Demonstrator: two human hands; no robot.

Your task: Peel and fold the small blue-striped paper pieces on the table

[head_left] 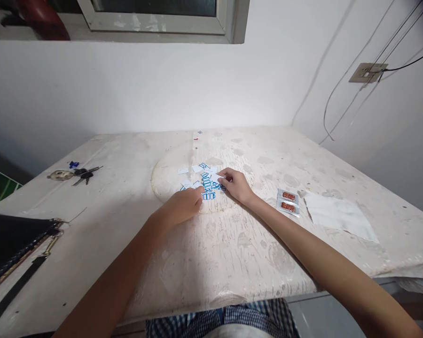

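Note:
Small white paper pieces (183,171) and pieces printed with blue lines (208,196) lie in a loose heap mid-table. At the heap's right side, my right hand (237,185) pinches a white paper piece (215,178) between thumb and fingers. My left hand (181,205) rests at the near left side, its fingers curled together against the pieces. The hand itself hides what those fingers hold, if anything. Some blue-printed pieces overlap between the two hands.
A foil blister pack (288,202) and a white cloth or tissue (338,216) lie to the right. Keys (85,173) lie at left, beyond a black bag (17,244) with a strap. A wall socket (368,72) with hanging cables is at upper right.

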